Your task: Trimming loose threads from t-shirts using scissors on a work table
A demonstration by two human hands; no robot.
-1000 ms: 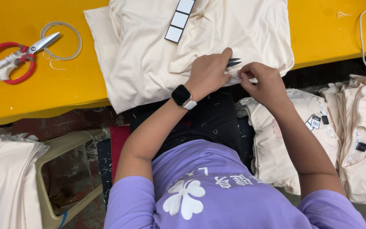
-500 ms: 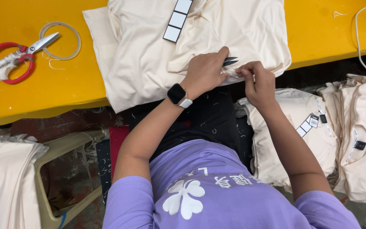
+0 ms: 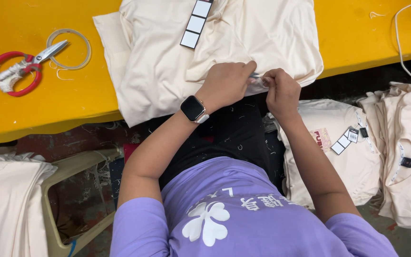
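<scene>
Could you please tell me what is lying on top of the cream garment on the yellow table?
A strip of black-and-white tags lies on the cream garment; both hands pinch its near edge. What they grip is hidden.

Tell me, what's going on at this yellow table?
A person in a purple shirt works on a cream garment lying on the yellow table. The left hand and right hand meet at the garment's near edge, pinching something small I cannot make out. Red-handled scissors lie untouched to the left. More folded cream garments sit piled lower right.
</scene>
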